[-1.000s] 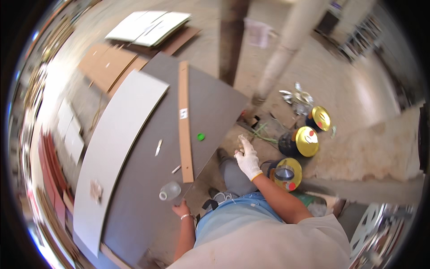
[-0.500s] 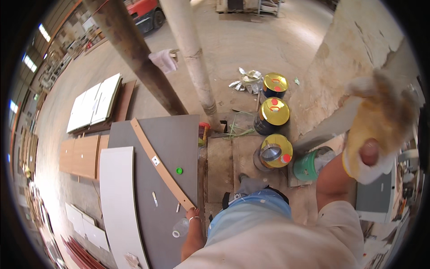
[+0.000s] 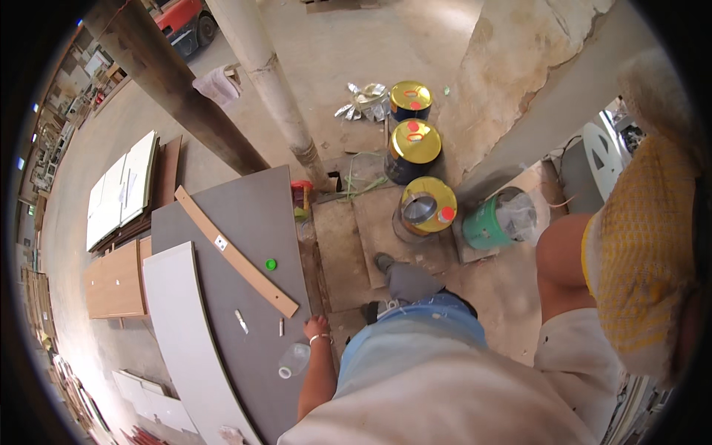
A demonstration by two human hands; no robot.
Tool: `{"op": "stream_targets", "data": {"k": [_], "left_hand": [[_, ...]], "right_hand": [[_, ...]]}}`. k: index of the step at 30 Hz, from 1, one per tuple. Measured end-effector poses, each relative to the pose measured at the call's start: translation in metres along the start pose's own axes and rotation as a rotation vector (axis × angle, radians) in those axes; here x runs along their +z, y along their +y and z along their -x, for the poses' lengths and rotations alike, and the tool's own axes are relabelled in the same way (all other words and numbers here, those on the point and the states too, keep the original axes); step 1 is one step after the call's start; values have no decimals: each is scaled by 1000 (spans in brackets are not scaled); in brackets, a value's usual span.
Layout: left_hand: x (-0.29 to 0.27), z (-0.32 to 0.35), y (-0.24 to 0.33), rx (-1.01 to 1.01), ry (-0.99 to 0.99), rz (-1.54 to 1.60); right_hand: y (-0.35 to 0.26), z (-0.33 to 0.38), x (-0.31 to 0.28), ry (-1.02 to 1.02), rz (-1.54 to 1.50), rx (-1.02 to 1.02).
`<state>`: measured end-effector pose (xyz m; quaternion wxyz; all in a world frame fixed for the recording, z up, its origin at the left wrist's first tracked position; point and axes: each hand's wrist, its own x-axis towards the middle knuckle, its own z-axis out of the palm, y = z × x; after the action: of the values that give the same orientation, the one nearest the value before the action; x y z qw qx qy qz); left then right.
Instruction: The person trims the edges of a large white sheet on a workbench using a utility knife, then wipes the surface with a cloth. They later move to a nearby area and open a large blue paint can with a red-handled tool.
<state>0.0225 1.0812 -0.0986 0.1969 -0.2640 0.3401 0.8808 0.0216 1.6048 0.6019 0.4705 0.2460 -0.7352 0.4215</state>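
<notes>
— At the near edge of the grey board, what does my left hand show?
— Fingers flat and slightly spread on the board, holding nothing. A clear plastic jar lies just beside it, with a wooden strip nearby.
— And my right hand?
— Raised close to the camera in a yellow glove; I cannot tell its finger state.

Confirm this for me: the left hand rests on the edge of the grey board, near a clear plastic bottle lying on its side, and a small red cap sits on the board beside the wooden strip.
Not quite. The small cap is green, not red, as the head view shows. The rest holds: the left hand rests at the edge of the grey board, near the clear plastic bottle lying on its side, and the cap sits beside the wooden strip.
</notes>
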Motion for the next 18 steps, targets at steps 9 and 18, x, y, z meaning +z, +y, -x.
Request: {"op": "stream_targets", "data": {"k": [9, 18], "left_hand": [[-1, 41, -76, -263, 73, 70], [75, 59, -79, -16, 458, -696]], "right_hand": [[4, 41, -9, 90, 29, -24], [128, 64, -27, 287, -108, -2]]}}
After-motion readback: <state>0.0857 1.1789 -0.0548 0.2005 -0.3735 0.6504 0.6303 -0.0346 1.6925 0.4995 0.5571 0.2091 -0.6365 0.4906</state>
